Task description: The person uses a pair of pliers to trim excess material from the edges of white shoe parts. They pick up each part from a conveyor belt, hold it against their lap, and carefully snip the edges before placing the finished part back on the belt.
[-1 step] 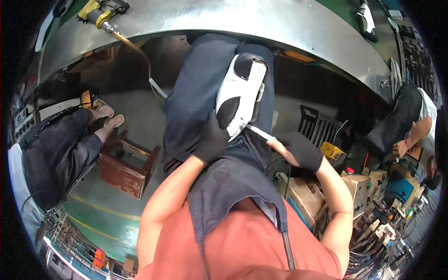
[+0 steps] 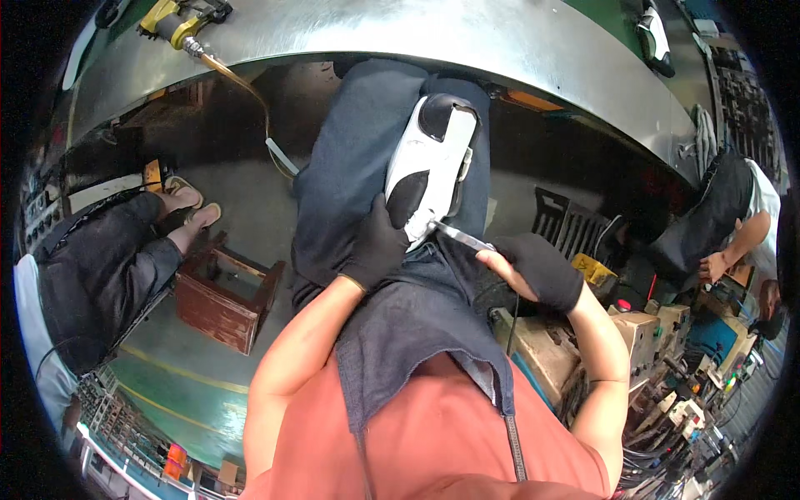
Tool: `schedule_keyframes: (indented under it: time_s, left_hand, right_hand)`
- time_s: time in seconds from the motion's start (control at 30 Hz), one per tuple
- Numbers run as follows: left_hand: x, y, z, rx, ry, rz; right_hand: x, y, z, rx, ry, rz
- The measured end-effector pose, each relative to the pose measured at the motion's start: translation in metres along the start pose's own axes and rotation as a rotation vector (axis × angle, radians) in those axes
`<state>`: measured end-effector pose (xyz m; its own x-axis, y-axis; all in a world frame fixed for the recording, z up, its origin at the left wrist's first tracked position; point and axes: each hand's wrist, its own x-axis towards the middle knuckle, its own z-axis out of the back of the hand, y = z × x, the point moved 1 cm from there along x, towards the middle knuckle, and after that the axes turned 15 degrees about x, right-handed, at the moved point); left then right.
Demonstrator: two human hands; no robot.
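Note:
A white and black shoe (image 2: pixel 451 154) lies lengthwise across my lap, its near end toward my body. My left hand (image 2: pixel 377 250), in a black glove, is closed against the left side of that near end and steadies it. In my right hand (image 2: pixel 533 268), also gloved in black with bare thumb showing, is a slim silvery pointed tool (image 2: pixel 463 237), whose exact kind I cannot make out. Its tip meets the shoe's near end, close to my left fingers. Under the shoe is a dark blue apron (image 2: pixel 358 125) covering my legs.
A metal workbench (image 2: pixel 375 29) runs across the far side. On it sits a yellow power tool (image 2: pixel 173 23) with a hose hanging down. A wooden stool (image 2: pixel 218 304) stands at left, near a seated person's legs. Machines (image 2: pixel 542 354) and another person are at right.
The pointed tool has shifted slightly, its tip now further left and higher against the shoe. My right hand has turned a little; the shoe and left hand stay nearly put.

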<state>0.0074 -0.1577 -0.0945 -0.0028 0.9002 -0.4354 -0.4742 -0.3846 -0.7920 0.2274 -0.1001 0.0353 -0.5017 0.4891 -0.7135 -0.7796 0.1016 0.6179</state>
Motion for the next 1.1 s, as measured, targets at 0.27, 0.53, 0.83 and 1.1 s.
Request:
schedule_keyframes:
  time_s: [0.27, 0.53, 0.83, 1.1]
  left_hand:
    - [-0.019, -0.021, 0.039, 0.093, 0.077, -0.134]
    - [0.015, -0.105, 0.147, -0.085, -0.388, -0.432]
    - [0.006, 0.005, 0.021, 0.073, 0.06, -0.354]
    - [0.035, 0.04, 0.003, -0.983, 0.428, 0.043]
  right_hand:
    - [0.019, -0.04, -0.054, 0.376, -0.192, 0.062]
    - [-0.051, -0.068, -0.043, 0.652, -0.306, -0.04]
    - [0.035, 0.016, 0.012, -0.089, 0.017, 0.088]
    - [0.087, -0.024, 0.009, -0.749, -0.385, 0.785]
